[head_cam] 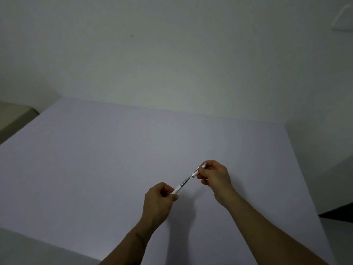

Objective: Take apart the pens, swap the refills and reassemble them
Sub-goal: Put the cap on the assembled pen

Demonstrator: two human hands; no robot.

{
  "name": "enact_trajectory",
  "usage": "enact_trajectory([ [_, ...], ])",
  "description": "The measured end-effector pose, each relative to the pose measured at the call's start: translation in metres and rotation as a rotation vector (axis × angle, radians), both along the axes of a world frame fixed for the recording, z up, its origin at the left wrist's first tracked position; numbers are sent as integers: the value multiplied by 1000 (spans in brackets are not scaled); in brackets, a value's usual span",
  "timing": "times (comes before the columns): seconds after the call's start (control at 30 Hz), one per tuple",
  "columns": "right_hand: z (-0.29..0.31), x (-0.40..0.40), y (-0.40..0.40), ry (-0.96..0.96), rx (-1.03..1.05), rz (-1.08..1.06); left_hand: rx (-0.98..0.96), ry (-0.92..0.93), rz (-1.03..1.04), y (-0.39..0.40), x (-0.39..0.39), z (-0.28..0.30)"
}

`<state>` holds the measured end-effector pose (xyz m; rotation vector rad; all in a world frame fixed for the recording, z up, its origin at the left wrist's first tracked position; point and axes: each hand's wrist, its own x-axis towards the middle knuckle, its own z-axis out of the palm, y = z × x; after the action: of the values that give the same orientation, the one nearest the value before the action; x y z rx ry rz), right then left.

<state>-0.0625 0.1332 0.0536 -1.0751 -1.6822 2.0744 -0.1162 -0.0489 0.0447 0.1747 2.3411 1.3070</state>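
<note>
Left hand point(159, 196) grips a white pen barrel point(180, 186), tip aimed at the cap point(198, 170) pinched in the right hand point(214, 174), both just apart above the worktop point(95, 159).

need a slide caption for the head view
Left hand holds the pen barrel, right hand the cap half, pulled apart above the table.

Both forearms are showing bare, with no sleeves entering view. The left hand point(158, 199) and right hand point(215, 175) are wearing no gloves. A small dark marking is showing on the left forearm.
</note>
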Motion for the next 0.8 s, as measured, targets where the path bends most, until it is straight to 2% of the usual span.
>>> enact_trajectory([
  [0.43, -6, 5, -2, -61, -112, 129, -18, 38, -25, 19, 7, -2],
  [0.63, -3, 4, 2, -51, -91, 183, -11, 102, -11, 21, 11, 0],
  [0.8, 4, -5, 0, -85, 8, 230, 9, 146, 40, 22, 12, 2],
])
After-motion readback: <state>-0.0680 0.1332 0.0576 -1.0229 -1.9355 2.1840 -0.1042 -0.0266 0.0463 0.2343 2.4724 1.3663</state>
